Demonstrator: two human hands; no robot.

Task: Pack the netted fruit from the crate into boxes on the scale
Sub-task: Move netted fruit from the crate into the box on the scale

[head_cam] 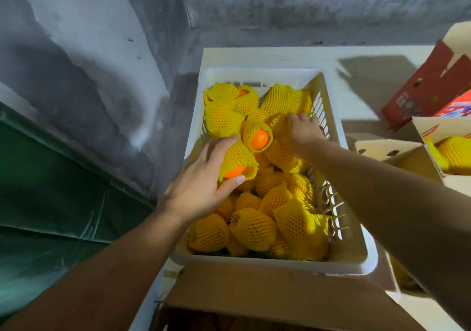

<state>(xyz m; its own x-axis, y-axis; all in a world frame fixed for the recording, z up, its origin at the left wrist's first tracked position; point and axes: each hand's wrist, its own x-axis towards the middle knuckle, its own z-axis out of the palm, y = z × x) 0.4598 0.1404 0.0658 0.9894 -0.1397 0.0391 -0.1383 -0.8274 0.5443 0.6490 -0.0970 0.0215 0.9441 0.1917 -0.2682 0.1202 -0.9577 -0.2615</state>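
A white slotted plastic crate stands before me, filled with several oranges in yellow foam nets. My left hand grips one netted orange near the crate's left wall, thumb under its bare orange end. Reaching into the far right part of the crate, my right hand has its fingers curled over another netted fruit. Between the hands lies a netted orange with its bare end facing up. An open cardboard box at the right edge holds netted fruit. No scale is visible.
A red printed carton with raised flaps stands at the back right on the pale table. A brown cardboard flap lies in front of the crate. A grey concrete wall and green sheet are on the left.
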